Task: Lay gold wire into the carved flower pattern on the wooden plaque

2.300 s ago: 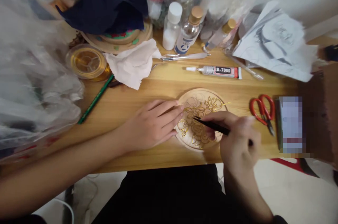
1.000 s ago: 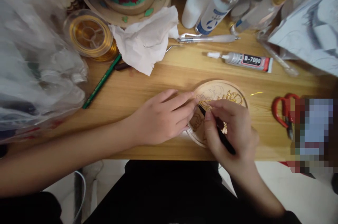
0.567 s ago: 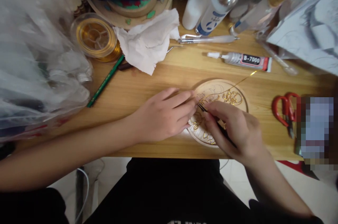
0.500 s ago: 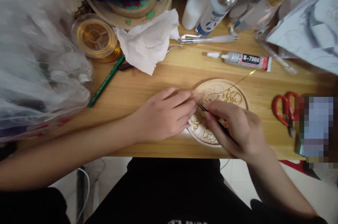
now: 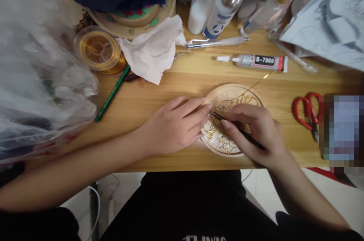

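Note:
A round wooden plaque (image 5: pixel 214 149) lies near the table's front edge, with flower outlines in gold wire on its face. My right hand (image 5: pixel 260 131) is closed around black tweezers (image 5: pixel 250 138), whose tips reach the plaque's left part, close to my left fingertips. My left hand (image 5: pixel 178 125) lies palm down with outstretched fingers resting on the plaque's left rim; its thumb is hidden. A loose length of gold wire (image 5: pixel 257 82) rises from the plaque toward the upper right. My right hand covers part of the design.
A B-7000 glue tube (image 5: pixel 264 61) lies behind the plaque, red-handled scissors (image 5: pixel 305 114) to its right. Leftward are a gold wire spool (image 5: pixel 98 49), crumpled tissue (image 5: pixel 155 49) and a green pencil (image 5: pixel 112 95). Bottles (image 5: pixel 224 10) stand behind; plastic bags (image 5: pixel 42 70) fill the left.
The view has shifted slightly. Both hands stay nearly in place at the plaque. My right hand has tilted a little, so more of the tweezers shows.

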Available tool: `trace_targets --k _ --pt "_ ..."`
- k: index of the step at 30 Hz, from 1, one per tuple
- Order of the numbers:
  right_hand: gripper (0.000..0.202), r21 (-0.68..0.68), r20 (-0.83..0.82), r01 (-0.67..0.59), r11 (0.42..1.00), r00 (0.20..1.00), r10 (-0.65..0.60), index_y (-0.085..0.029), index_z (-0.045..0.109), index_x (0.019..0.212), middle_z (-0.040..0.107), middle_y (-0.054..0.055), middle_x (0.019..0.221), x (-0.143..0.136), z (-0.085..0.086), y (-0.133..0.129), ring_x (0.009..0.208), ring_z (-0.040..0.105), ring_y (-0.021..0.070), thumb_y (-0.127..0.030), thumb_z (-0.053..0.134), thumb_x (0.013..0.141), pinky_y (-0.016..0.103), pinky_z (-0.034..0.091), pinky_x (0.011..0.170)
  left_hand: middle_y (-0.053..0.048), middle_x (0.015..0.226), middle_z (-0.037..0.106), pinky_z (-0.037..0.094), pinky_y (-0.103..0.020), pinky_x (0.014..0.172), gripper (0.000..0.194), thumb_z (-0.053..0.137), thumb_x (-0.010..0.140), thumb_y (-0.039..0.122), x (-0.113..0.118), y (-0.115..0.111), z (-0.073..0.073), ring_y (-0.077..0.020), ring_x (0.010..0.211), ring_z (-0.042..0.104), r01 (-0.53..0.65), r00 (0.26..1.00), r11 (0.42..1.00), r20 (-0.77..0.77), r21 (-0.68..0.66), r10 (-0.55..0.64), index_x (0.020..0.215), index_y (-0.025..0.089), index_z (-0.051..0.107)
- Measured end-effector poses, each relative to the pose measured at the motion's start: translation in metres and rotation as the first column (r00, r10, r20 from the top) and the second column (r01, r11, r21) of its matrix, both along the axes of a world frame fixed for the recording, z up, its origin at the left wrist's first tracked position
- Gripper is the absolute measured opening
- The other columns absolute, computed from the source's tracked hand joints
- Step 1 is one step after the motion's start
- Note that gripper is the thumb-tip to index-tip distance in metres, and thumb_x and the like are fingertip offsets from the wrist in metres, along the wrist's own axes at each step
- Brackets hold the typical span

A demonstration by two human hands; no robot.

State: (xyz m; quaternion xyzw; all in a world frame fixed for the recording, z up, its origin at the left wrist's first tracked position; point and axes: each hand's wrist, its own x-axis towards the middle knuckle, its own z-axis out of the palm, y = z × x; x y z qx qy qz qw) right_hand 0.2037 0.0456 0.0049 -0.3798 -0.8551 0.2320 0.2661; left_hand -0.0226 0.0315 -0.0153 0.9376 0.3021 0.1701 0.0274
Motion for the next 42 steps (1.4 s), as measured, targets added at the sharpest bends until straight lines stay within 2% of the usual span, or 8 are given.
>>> trace_targets --k 12,15,18,22,26,30,33,42 --pt "0.042 -0.099 -0.046 -0.016 0.995 0.999 0.011 -0.025 0.053 0.121 0.071 -0.001 0.087 -0.001 0.001 0.002 0.068 0.068 0.0124 -0.011 0.064 0.083 0.023 0.056 0.056 -0.011 0.125 0.065 0.049 -0.039 0.093 0.030 0.049 0.098 0.029 0.000 0.001 -0.001 -0.0274 0.119 0.057 -0.008 1.000 1.000 0.014 0.000 0.008 0.113 0.008 0.064" --pt "0.042 -0.146 -0.107 0.065 0.987 0.991 -0.081 -0.028 0.053 0.122 0.069 -0.004 0.077 0.006 0.001 0.001 0.060 0.064 0.0122 -0.017 0.065 0.083 0.025 0.053 0.052 -0.012 0.127 0.064 0.049 -0.040 0.095 0.030 0.051 0.097 0.030 0.000 0.000 -0.001 -0.0281 0.121 0.056 -0.012 1.000 1.000 0.022 -0.019 0.012 0.115 0.009 0.063" --pt "0.032 -0.054 -0.160 0.163 0.985 0.972 -0.170 -0.029 0.059 0.120 0.071 0.000 0.085 0.018 0.005 0.003 0.068 0.066 0.0150 -0.027 0.061 0.088 0.029 0.052 0.056 -0.013 0.128 0.063 0.049 -0.041 0.095 0.031 0.051 0.097 0.030 0.000 -0.001 -0.001 -0.0284 0.121 0.056 -0.016 0.999 0.999 0.027 -0.036 0.017 0.117 0.008 0.062" --pt "0.035 0.142 -0.031 -0.009 0.990 0.999 0.014 -0.026 0.063 0.121 0.072 0.007 0.097 0.028 0.017 0.014 0.082 0.069 0.0195 -0.040 0.040 0.098 0.034 0.055 0.065 -0.015 0.127 0.064 0.050 -0.041 0.094 0.030 0.052 0.097 0.029 0.001 -0.001 0.000 -0.0287 0.120 0.057 -0.029 0.999 0.998 0.033 -0.060 0.031 0.116 0.007 0.062" --pt "0.026 0.283 0.134 -0.139 0.949 0.986 0.104 -0.025 0.064 0.115 0.072 0.007 0.103 0.021 0.024 0.024 0.097 0.069 0.0249 -0.025 0.060 0.089 0.039 0.055 0.075 -0.016 0.129 0.062 0.051 -0.042 0.093 0.031 0.055 0.095 0.028 0.002 -0.001 0.001 -0.0302 0.120 0.058 -0.041 0.998 0.997 0.035 -0.060 0.043 0.115 0.007 0.062" --pt "0.024 0.329 0.311 -0.222 0.918 0.943 0.116 -0.026 0.063 0.112 0.070 0.005 0.117 0.010 0.019 0.029 0.115 0.063 0.0248 -0.018 0.059 0.090 0.042 0.052 0.088 -0.016 0.128 0.062 0.052 -0.043 0.092 0.030 0.057 0.093 0.028 0.002 -0.001 0.003 -0.0315 0.118 0.059 -0.046 0.998 0.998 0.043 -0.050 0.048 0.114 0.006 0.063" --pt "0.022 0.339 0.350 -0.200 0.919 0.934 0.074 -0.029 0.063 0.110 0.072 0.002 0.111 0.008 0.013 0.033 0.111 0.064 0.0226 -0.020 0.052 0.094 0.042 0.052 0.088 -0.016 0.128 0.062 0.052 -0.043 0.093 0.030 0.057 0.093 0.027 0.002 0.000 0.003 -0.0316 0.118 0.059 -0.052 0.998 0.997 0.044 -0.050 0.054 0.114 0.007 0.063" --pt "0.026 0.410 0.442 -0.297 0.863 0.892 0.097 -0.020 0.067 0.100 0.069 0.006 0.089 0.002 0.008 0.040 0.089 0.061 0.0207 -0.017 0.041 0.097 0.034 0.049 0.070 -0.015 0.128 0.063 0.051 -0.042 0.094 0.031 0.053 0.094 0.028 0.002 -0.001 0.003 -0.0301 0.120 0.058 -0.060 0.998 0.997 0.022 -0.052 0.061 0.116 0.008 0.062"
